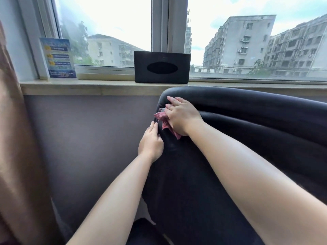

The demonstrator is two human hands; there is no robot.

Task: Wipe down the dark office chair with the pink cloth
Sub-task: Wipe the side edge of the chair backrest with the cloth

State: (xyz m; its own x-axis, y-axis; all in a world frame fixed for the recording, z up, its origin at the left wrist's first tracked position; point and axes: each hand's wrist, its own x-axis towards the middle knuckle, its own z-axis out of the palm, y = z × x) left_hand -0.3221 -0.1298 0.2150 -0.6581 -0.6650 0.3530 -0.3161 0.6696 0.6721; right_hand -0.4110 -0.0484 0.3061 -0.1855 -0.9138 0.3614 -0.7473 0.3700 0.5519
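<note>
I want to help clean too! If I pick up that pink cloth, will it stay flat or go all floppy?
Probably floppy. The pink cloth is bunched under the right hand, and a corner droops down the dark chair. It looks thin and light, so it should crumple easily and is unlikely to slip from your fingers.

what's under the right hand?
The pink cloth, pressed against the dark office chair by the right hand. Only its edges stick out; the rest of it, and the chair surface beneath, is covered.
</note>
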